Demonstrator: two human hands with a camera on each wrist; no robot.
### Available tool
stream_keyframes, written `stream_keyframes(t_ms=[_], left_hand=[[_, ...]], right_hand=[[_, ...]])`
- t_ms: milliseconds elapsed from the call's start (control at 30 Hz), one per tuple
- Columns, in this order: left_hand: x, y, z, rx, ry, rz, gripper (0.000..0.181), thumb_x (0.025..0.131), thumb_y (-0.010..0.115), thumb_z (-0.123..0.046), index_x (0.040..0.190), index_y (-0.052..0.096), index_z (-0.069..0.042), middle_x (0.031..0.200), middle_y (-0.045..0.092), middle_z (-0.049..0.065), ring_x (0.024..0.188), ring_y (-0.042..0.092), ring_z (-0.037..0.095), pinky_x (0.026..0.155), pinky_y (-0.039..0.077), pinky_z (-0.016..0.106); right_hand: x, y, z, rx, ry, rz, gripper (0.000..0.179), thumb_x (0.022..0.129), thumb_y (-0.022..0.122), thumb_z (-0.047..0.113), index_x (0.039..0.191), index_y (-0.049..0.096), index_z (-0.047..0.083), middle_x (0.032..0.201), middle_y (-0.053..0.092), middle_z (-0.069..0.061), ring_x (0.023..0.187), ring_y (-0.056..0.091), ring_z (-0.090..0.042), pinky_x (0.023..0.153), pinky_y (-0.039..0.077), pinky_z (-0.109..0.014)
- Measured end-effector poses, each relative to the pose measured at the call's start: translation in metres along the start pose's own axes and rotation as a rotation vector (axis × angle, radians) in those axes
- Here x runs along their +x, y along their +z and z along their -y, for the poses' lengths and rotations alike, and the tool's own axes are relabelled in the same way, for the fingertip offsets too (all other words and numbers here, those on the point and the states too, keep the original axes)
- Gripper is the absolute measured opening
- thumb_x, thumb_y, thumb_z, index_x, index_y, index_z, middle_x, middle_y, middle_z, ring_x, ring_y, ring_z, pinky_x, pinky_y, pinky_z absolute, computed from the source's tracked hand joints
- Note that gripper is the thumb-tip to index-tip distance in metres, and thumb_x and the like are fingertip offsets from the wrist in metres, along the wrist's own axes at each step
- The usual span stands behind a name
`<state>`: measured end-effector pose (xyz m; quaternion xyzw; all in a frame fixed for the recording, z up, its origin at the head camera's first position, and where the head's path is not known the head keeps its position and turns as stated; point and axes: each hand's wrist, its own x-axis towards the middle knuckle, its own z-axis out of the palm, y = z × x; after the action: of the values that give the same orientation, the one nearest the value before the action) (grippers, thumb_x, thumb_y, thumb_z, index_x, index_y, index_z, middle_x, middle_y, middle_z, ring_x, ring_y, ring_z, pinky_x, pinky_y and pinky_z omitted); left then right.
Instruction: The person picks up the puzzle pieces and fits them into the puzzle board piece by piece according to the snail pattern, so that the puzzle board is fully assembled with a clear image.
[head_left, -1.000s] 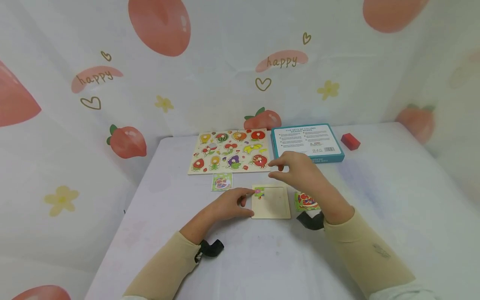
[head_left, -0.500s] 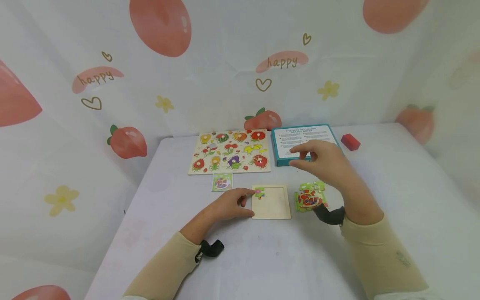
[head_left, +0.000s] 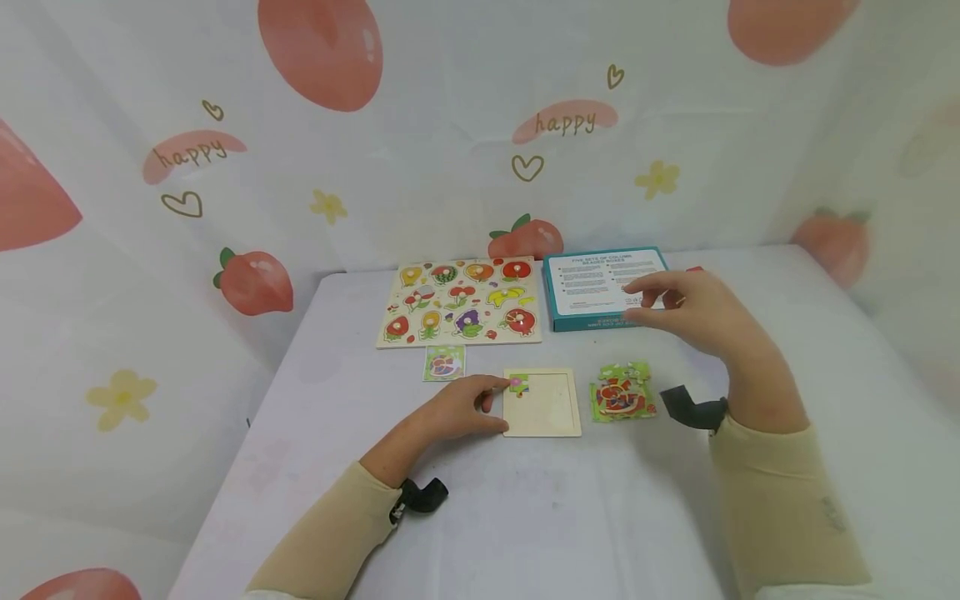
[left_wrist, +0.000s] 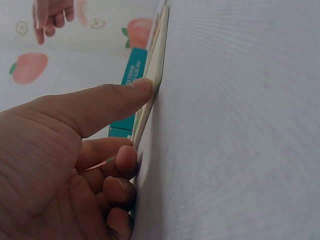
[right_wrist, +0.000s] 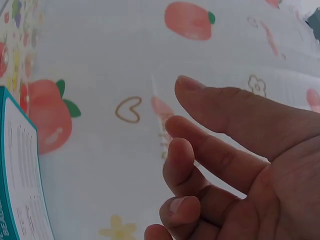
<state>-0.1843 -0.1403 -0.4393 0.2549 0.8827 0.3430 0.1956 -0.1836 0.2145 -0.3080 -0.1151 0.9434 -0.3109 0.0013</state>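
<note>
My left hand (head_left: 463, 410) rests at the left side of a small square wooden puzzle tray (head_left: 543, 429). Its thumb and index finger stretch to the tray's rim, the thumb lying on the edge in the left wrist view, while the other fingers curl beside it. One green and pink puzzle piece (head_left: 519, 384) sits in the tray's upper left corner, beside the index fingertip. My right hand (head_left: 693, 312) is raised in front of the teal box (head_left: 588, 323), thumb and fingers apart with nothing between them. Right of the tray lies a pile of colourful puzzle pieces (head_left: 622, 396).
A wooden fruit peg puzzle board (head_left: 468, 300) lies at the back, left of the teal box. Just before it is a small picture card (head_left: 445, 364). A red block (head_left: 695, 269) is mostly hidden behind the right hand. A fruit-printed cloth hangs behind the table.
My right hand has moved right, from above the tray to in front of the teal box's right part, uncovering the pile of pieces. The left hand and tray have stayed put.
</note>
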Motion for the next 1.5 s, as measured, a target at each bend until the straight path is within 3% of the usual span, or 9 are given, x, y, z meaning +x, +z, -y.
stream_keyframes(t_ms=[267,533,867,1300,1500], left_hand=[[0.000,-0.001,-0.001,0.008,-0.012,0.002,0.066,0.087,0.084,-0.024,0.146,0.058,-0.011,0.081,0.049,-0.002,0.070,0.043,0.010,0.064,0.036,0.027],[-0.001,-0.001,0.000,-0.001,0.004,0.002,0.065,0.087,0.084,-0.024,0.145,0.058,-0.011,0.081,0.050,-0.002,0.069,0.042,0.010,0.064,0.035,0.027],[-0.002,-0.001,-0.002,-0.013,-0.017,0.001,0.066,0.087,0.084,-0.023,0.146,0.058,-0.008,0.081,0.050,-0.001,0.072,0.044,0.012,0.066,0.037,0.028],[-0.002,-0.001,-0.004,-0.003,-0.027,0.000,0.064,0.087,0.084,-0.024,0.145,0.059,-0.012,0.081,0.050,-0.002,0.073,0.046,0.012,0.066,0.037,0.028],[-0.002,-0.001,-0.004,-0.004,-0.026,-0.001,0.066,0.086,0.084,-0.023,0.145,0.059,-0.011,0.081,0.050,-0.001,0.073,0.045,0.012,0.066,0.037,0.028]], right_hand=[[0.001,-0.008,-0.023,0.015,0.009,0.057,0.048,0.092,0.078,0.035,0.130,0.069,0.007,0.104,0.060,-0.007,0.096,0.050,-0.025,0.074,0.042,-0.035],[0.003,-0.007,-0.039,0.081,0.078,0.191,0.045,0.092,0.078,0.030,0.129,0.067,0.008,0.098,0.058,-0.008,0.092,0.052,-0.026,0.077,0.041,-0.039],[0.012,0.010,-0.066,0.113,0.121,0.337,0.050,0.092,0.077,0.032,0.132,0.064,0.004,0.094,0.055,-0.007,0.098,0.052,-0.026,0.080,0.043,-0.044],[0.025,0.033,-0.075,0.145,0.183,0.452,0.041,0.092,0.076,0.026,0.129,0.068,0.011,0.104,0.052,-0.011,0.113,0.045,-0.032,0.087,0.042,-0.046],[0.031,0.046,-0.076,0.149,0.185,0.494,0.042,0.089,0.079,0.025,0.127,0.070,0.010,0.093,0.053,-0.010,0.103,0.050,-0.028,0.081,0.043,-0.043]])
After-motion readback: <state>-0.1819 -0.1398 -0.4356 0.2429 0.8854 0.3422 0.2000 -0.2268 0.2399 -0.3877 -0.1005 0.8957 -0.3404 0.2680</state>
